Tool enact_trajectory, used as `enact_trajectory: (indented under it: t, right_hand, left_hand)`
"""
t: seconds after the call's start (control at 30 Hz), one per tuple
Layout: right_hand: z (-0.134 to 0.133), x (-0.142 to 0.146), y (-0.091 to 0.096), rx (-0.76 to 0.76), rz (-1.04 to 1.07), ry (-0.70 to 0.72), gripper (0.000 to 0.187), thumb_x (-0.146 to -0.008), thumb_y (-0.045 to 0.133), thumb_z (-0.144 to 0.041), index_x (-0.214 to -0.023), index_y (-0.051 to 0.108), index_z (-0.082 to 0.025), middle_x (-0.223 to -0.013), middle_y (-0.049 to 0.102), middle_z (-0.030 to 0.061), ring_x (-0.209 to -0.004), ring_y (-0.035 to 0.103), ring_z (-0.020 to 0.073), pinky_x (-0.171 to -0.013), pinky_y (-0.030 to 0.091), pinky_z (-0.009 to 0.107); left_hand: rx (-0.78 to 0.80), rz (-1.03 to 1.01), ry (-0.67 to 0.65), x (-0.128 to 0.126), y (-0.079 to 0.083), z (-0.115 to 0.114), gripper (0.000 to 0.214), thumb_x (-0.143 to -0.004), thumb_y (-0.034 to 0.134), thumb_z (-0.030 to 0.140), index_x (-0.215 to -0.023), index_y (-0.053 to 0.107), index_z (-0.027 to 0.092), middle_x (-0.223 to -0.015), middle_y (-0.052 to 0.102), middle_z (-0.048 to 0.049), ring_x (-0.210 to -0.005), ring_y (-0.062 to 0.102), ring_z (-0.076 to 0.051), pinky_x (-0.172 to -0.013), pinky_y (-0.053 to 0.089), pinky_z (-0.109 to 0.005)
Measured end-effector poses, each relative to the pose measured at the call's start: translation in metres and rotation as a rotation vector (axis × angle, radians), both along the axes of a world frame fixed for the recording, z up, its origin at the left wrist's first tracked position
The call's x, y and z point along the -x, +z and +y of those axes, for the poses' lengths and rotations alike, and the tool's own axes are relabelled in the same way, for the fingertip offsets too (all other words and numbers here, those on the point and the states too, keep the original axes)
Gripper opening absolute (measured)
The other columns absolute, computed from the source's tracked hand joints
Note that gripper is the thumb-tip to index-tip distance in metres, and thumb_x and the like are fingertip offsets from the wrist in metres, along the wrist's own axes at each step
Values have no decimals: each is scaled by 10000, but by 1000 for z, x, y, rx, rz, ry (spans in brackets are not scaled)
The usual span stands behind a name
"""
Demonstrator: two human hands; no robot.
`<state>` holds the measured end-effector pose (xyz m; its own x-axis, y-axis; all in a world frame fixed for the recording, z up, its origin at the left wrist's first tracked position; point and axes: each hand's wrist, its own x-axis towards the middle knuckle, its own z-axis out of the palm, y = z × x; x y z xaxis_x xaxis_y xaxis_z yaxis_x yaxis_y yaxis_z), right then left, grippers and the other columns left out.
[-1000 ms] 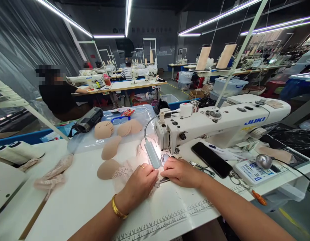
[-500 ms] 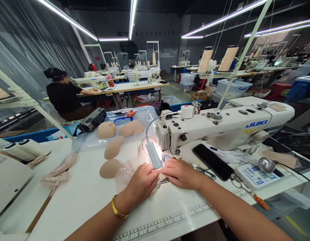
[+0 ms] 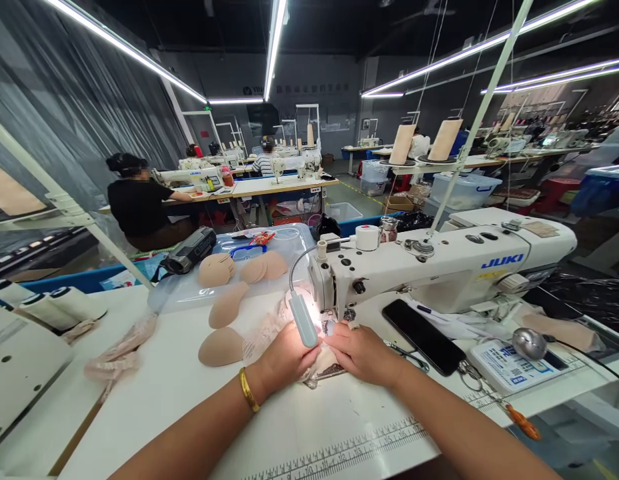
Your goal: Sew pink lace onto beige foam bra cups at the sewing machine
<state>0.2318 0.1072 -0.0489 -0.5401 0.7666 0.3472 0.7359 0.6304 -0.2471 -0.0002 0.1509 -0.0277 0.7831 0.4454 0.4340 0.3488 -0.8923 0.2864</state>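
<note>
Lying close together at the needle end of the machine [image 3: 439,267], the left hand [image 3: 282,357] and right hand [image 3: 367,350] are both on the lace [image 3: 323,363]. The left has its fingers curled, the right is flatter; I cannot tell whether the hands pinch the lace or only press it. The lace sits at the machine's needle end and spreads to its left. A lamp [image 3: 303,320] on a bent neck shines there, beside the machine's head.

White and fairly bright, the desk [image 3: 174,380] under the machine carries a printed ruler [image 3: 349,457] along the edge nearest the person. Left of the machine lie tan pads [image 3: 222,348], with more on a clear lid [image 3: 184,297] next to a black device [image 3: 192,250]; farther left are a pale strip [image 3: 122,357] and spools [image 3: 47,310]. On the near side of the machine lie scissors [image 3: 409,359], a phone [image 3: 422,337], keys [image 3: 470,379] and a white box [image 3: 504,365].

Behind the machine stand two cones [image 3: 402,145] of thread and, on the floor, tubs [image 3: 464,190]. Far to its left, a person in black [image 3: 139,210] sits before a grey curtain [image 3: 89,120]. Tube lights [image 3: 274,50] hang above rows of other desks [image 3: 269,188] beyond the machine.
</note>
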Motion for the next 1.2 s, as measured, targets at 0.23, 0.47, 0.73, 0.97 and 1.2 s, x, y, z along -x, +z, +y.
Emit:
enact_trajectory:
  t: [0.23,0.47,0.73,0.97,1.2]
  right_hand:
    - [1,-2,-3,-26,-34,-49,172,-935,491,-118,-907,629,-216,-804,537,14,-677,368,177,-590,245,291]
    - [0,-2,-3,-13,-55,-29,174,-909,477,-87,-802,531,-214,-785,496,8,-700,372,175,-567,223,291]
    - [1,-2,-8,17,2,-45,172,-930,466,-107,-813,529,-216,-759,447,-2,-653,313,171,-573,209,298]
    - [5,2,0,87,90,-50,147,-924,535,-119,-826,605,-203,-827,565,27,-729,436,179,-648,295,303]
    - [-15,38,11,386,505,-73,258,-918,659,-292,-1166,614,-234,-773,663,-43,-716,592,143,-669,432,243]
  left_hand:
    - [50,37,11,2,-12,15,234,-981,583,218,-1120,769,250,-1149,765,-117,-1135,694,-296,-1032,526,-458]
    - [14,-13,11,0,-15,13,222,-983,563,197,-1060,768,235,-1148,761,-107,-1074,705,-269,-983,558,-434]
    - [-92,3,83,-6,-13,14,239,-987,503,222,-1002,738,179,-997,733,-110,-938,681,-260,-901,563,-418]
    - [-169,-49,152,-11,5,9,263,-943,441,165,-905,700,190,-829,679,-87,-780,646,-246,-735,568,-379]
    - [165,-238,244,36,5,-25,143,-897,624,320,-990,732,303,-874,739,-68,-780,713,-271,-704,615,-379]
